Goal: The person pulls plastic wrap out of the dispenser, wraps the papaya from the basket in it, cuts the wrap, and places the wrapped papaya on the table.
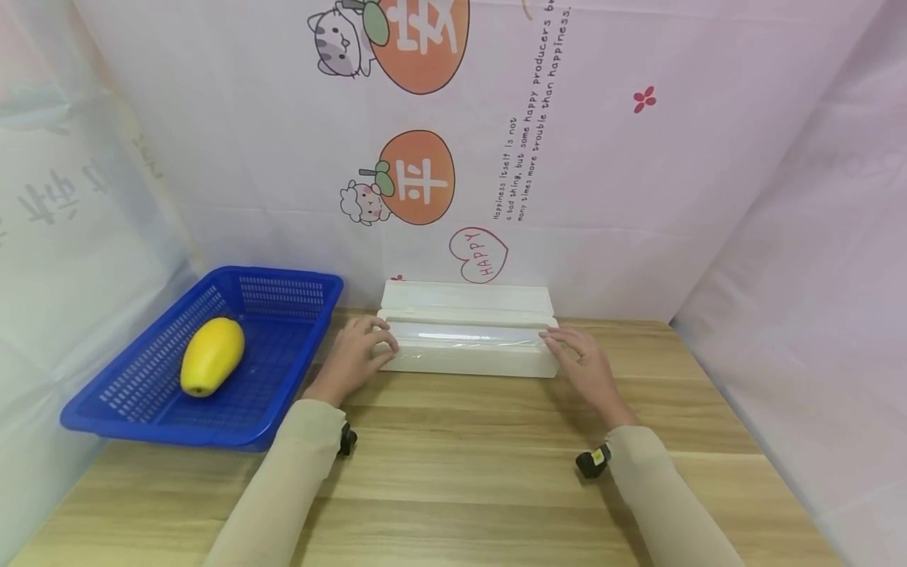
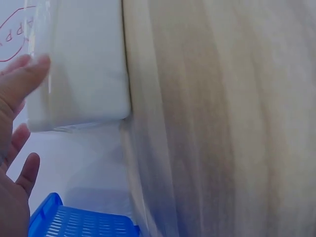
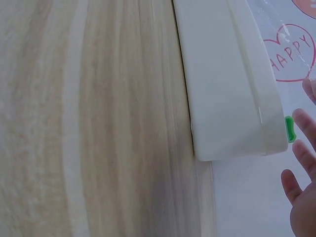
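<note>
A long white cling film box lies across the back of the table, its lid tipped back against the wall. Clear plastic film stretches over its opening, with wrinkles near the front edge. At the box's left end is my left hand, its fingertips at the film and rim, thumb and forefinger apart. My right hand is at the opposite end, fingertips touching the film's corner and the other fingers spread. A small green piece sticks out from the box's end near the right fingers.
To the left stands a blue plastic basket holding a yellow papaya-like fruit. A printed white cloth hangs behind the wooden table and along both sides.
</note>
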The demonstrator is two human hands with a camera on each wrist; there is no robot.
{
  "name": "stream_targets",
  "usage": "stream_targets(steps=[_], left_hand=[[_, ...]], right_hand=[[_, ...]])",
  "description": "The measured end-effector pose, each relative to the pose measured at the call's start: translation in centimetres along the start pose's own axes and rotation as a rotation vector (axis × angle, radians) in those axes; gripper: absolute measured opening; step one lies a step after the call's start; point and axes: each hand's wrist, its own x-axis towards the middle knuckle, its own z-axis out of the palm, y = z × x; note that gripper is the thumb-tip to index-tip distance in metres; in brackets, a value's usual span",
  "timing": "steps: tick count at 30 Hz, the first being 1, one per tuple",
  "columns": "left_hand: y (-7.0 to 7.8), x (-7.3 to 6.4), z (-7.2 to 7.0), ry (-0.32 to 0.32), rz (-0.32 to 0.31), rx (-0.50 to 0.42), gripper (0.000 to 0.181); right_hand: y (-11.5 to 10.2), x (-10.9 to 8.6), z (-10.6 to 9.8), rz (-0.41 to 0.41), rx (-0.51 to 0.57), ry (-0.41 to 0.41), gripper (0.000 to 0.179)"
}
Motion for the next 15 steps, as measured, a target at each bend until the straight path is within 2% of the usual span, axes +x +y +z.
stream_targets(steps=[7, 12, 15], left_hand=[[-0.3, 0.5, -0.2, 0.036, -0.031, -0.144, 0.005], [0.1, 1.0, -0.6, 0.055, -0.063, -0.192, 0.008], [0.4, 1.3, -0.8, 0.053, -0.099, -0.203, 0.007]], right_hand=[[-0.2, -0.1, 0.0, 0.037, 0.046, -0.008, 0.031], [-0.6, -0.1, 0.1, 0.101, 0.091, -0.027, 0.038], [-0.9, 0.1, 0.1, 0.124, 0.087, -0.006, 0.04]])
